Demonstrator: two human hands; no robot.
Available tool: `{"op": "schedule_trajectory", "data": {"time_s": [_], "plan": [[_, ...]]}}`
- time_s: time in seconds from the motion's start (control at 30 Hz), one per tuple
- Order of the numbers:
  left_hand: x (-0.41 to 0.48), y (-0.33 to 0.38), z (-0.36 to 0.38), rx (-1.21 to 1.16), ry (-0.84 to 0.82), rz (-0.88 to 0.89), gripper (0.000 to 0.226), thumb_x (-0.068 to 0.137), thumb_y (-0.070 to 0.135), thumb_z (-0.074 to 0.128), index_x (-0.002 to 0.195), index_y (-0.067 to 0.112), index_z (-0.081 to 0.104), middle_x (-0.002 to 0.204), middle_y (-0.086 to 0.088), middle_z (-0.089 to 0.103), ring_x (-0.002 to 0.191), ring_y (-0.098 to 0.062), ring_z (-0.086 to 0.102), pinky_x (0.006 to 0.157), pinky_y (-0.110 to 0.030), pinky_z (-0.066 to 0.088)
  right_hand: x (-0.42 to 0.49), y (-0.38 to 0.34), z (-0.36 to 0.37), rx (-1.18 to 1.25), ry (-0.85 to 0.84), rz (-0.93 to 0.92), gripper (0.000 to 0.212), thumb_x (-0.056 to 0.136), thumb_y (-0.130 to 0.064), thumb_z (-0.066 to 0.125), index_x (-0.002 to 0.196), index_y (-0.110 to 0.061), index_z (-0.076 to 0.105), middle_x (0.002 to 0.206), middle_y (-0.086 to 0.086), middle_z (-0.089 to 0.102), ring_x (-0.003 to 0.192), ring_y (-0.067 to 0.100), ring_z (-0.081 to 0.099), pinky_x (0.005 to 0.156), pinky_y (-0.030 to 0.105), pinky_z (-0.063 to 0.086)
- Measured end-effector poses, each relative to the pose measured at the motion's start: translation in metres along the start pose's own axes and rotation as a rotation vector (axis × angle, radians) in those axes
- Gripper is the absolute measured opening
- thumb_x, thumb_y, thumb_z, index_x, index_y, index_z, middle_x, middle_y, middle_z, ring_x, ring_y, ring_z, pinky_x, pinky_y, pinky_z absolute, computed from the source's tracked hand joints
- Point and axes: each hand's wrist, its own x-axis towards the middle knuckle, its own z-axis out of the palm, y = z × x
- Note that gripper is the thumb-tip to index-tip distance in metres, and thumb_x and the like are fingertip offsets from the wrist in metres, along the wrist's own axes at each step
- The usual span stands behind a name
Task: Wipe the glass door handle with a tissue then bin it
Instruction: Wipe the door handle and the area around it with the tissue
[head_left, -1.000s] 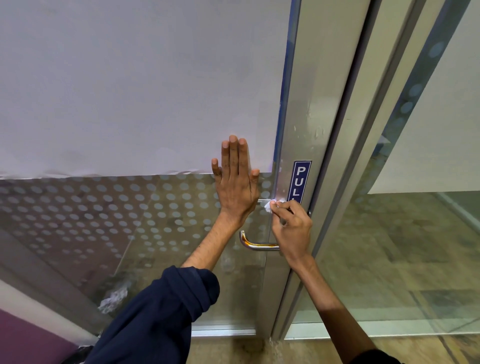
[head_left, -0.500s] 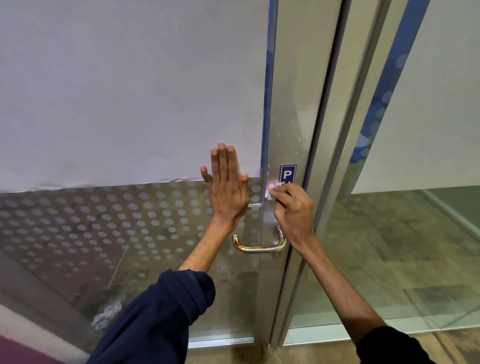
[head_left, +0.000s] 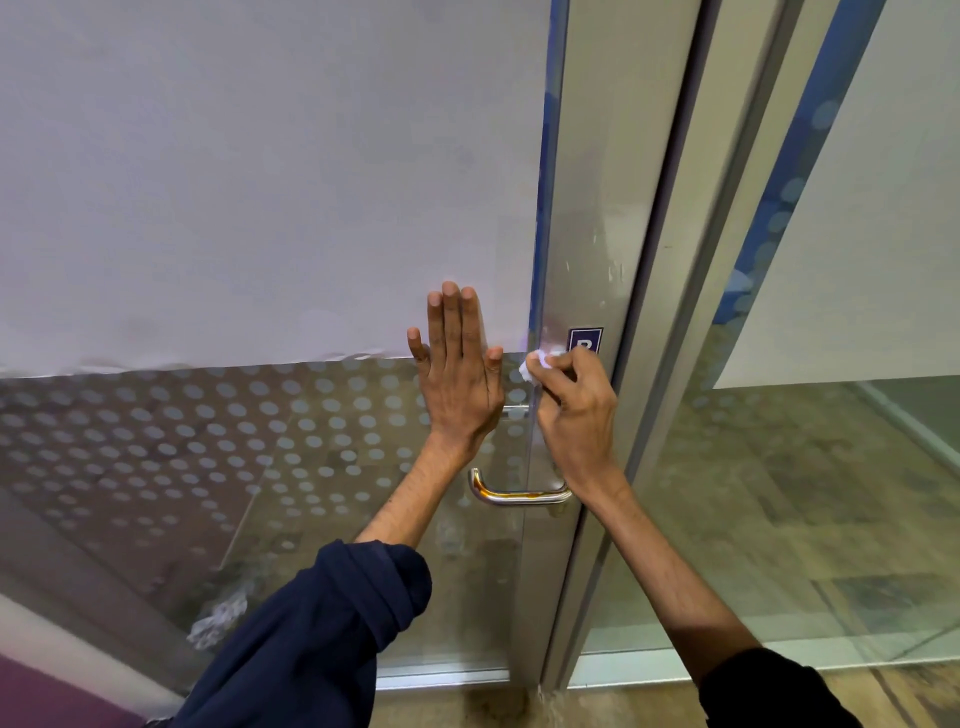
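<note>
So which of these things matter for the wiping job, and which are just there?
Part of the job:
tissue, pinched in the right hand
metal door handle
left hand, flat on the glass door

Just there:
blue sign
crumpled scrap behind the glass

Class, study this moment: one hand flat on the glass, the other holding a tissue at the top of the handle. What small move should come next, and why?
Probably slide the right hand with the tissue down the handle. The tissue sits at the handle's upper end, the lower curved bar shows brownish marks, and the left hand lies flat on the glass door.
</note>
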Motion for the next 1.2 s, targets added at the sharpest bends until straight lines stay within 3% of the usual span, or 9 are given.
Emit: {"op": "schedule_trajectory", "data": {"time_s": [0.27,0.43,0.87,1.03,1.2], "plan": [[0.000,0.000,0.000,-0.003,-0.006,0.000,0.060,0.106,0.039,0.009,0.159,0.019,-0.010,0.167,0.004,-0.021,0.156,-0.014,-0.015,0.126,-0.039,-0.017,-0.051,0.012,0.009,-0.087,-0.165,0.049,0.048,0.062,0.025,0.067,0.094,-0.010,0.074,0.077,0.008,0.055,0.071,0.022,0.052,0.059,0.028,0.042],[0.001,0.000,-0.003,-0.006,-0.023,-0.002,0.060,0.106,0.039,0.009,0.158,0.019,-0.012,0.166,0.005,-0.023,0.155,-0.013,-0.016,0.125,-0.038,-0.018,-0.052,0.009,0.006,-0.087,-0.218,0.087,0.042,0.067,0.021,0.070,0.095,-0.010,0.075,0.076,0.007,0.055,0.069,0.020,0.053,0.059,0.027,0.043],[0.000,-0.001,0.000,-0.013,-0.011,-0.005,0.060,0.106,0.040,0.009,0.159,0.019,-0.010,0.167,0.004,-0.020,0.156,-0.014,-0.014,0.125,-0.038,-0.018,0.029,-0.015,-0.016,-0.011,0.048,0.002,0.026,0.082,0.009,0.061,0.097,-0.006,0.076,0.081,0.011,0.066,0.076,0.023,0.060,0.069,0.023,0.044],[0.000,-0.001,0.002,-0.015,-0.001,-0.008,0.060,0.106,0.040,0.008,0.159,0.019,-0.011,0.167,0.004,-0.021,0.156,-0.013,-0.015,0.126,-0.038,-0.017,0.016,-0.007,-0.008,0.002,0.061,0.005,0.027,0.081,0.012,0.063,0.097,-0.005,0.075,0.082,0.010,0.066,0.078,0.022,0.058,0.071,0.023,0.044],[0.000,-0.001,0.002,-0.017,0.012,-0.002,0.060,0.106,0.040,0.009,0.158,0.018,-0.011,0.167,0.004,-0.021,0.156,-0.014,-0.015,0.126,-0.037,-0.017,-0.027,0.010,0.003,-0.010,-0.043,0.013,0.025,0.076,0.011,0.074,0.093,-0.007,0.075,0.077,0.006,0.062,0.074,0.019,0.056,0.068,0.026,0.046]]}}
